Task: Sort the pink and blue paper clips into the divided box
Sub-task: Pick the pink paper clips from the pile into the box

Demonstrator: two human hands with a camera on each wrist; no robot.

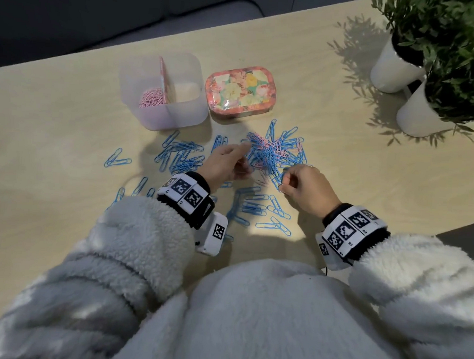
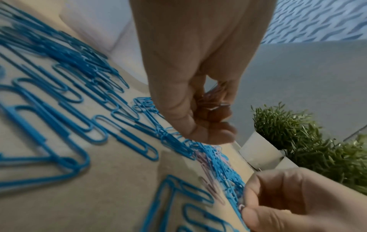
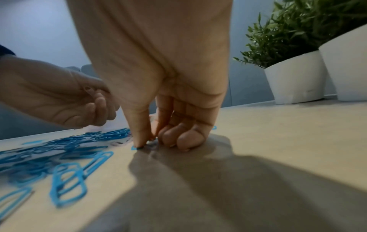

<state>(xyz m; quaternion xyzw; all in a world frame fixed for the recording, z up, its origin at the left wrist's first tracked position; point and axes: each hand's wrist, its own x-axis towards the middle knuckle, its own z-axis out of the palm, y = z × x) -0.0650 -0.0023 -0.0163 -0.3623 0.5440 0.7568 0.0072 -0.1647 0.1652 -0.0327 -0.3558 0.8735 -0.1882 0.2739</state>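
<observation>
The translucent divided box [image 1: 179, 113] stands at the back left, with pink clips [image 1: 151, 98] in its left compartment; the right compartment looks empty. A mixed pile of blue and pink clips [image 1: 275, 151] lies in front of it. My left hand [image 1: 243, 164] hovers at the pile's left edge, its curled fingers holding a small bunch of pink clips [image 2: 215, 100]. My right hand [image 1: 283, 181] is down at the pile's near edge. Its thumb and forefinger pinch a pink clip [image 2: 241, 207] against the table, fingertips [image 3: 142, 143] touching the wood.
A floral tin [image 1: 240, 90] sits right of the box. Loose blue clips [image 1: 182, 157] are strewn left of my hands, with more blue clips [image 1: 256, 207] between my wrists. Two white plant pots [image 1: 395, 69] stand at the back right. The table's far edge runs behind the box.
</observation>
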